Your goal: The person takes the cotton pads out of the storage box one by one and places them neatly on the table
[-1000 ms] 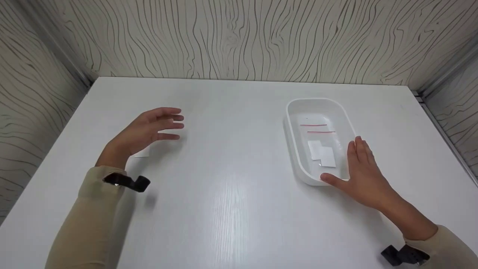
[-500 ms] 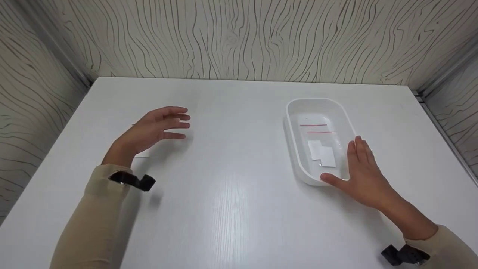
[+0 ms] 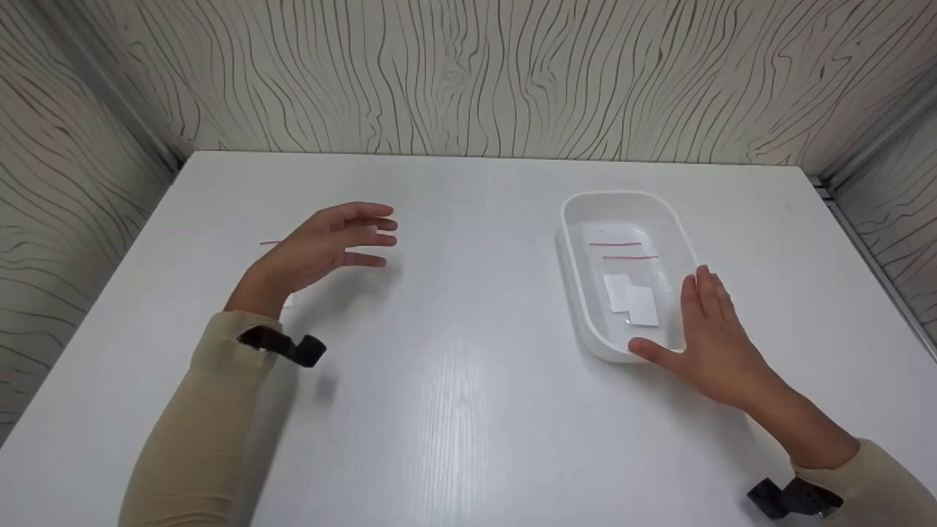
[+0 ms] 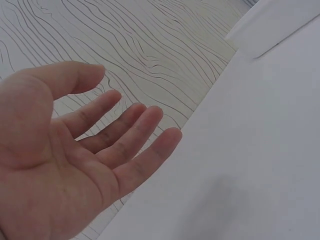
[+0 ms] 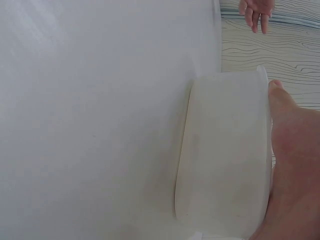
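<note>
My left hand hovers over the left part of the table, holding nothing, its fingers loosely spread. Its palm shows in the left wrist view, also bare. Beneath it lies what looks like a clear zip bag with a red line, mostly hidden by the hand. My right hand rests against the near right corner of a white oblong container, straight fingers along its right rim and thumb on the near rim. In the container, two overlapping clear zip bags show red lines and white labels.
A white table spreads under both hands. Wood-patterned panels rise behind it and at both sides. Each sleeve carries a black wrist mount, such as the left one.
My left hand has drifted right and slightly away from me, uncovering part of the red line beneath it. The right hand and the container have stayed in place.
</note>
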{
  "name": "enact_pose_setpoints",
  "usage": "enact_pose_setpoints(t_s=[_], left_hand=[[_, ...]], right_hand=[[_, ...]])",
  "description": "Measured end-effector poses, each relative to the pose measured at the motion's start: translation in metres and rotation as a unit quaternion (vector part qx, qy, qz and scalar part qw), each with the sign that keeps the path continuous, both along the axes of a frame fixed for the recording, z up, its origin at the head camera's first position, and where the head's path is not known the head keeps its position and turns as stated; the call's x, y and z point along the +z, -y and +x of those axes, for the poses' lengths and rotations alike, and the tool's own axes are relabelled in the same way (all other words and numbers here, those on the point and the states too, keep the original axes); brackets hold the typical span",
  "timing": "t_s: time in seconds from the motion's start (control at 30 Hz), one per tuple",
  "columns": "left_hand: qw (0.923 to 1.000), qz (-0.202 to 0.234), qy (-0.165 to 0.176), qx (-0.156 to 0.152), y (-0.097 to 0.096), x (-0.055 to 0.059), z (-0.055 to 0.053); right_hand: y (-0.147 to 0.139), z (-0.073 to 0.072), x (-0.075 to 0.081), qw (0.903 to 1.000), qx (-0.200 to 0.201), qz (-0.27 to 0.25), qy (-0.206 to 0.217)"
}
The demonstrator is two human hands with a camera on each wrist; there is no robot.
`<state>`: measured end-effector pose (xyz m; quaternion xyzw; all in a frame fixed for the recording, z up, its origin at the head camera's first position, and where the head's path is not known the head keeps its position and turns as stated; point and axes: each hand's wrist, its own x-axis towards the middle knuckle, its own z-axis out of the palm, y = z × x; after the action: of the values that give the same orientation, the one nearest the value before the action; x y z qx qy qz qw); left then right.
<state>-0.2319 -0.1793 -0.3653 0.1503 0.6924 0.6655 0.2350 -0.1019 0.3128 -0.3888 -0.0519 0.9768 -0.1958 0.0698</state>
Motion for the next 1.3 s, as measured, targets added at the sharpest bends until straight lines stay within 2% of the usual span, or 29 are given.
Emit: enact_pose_setpoints(t_s=[0.33, 1.03, 1.3], left_hand=[[0.9998, 0.010, 0.002, -0.016, -0.027, 0.000, -0.005], [0.9984, 0.030, 0.012, -0.047, -0.064, 0.000, -0.009], [0.9974, 0.019, 0.010, -0.068, -0.078, 0.000, -0.010]], right_hand=[[0.001, -0.001, 0.000, 1.0000, -0.002, 0.001, 0.000], [-0.001, 0.000, -0.001, 1.0000, 0.000, -0.001, -0.010], [0.000, 0.001, -0.001, 0.9999, -0.001, -0.001, -0.011]])
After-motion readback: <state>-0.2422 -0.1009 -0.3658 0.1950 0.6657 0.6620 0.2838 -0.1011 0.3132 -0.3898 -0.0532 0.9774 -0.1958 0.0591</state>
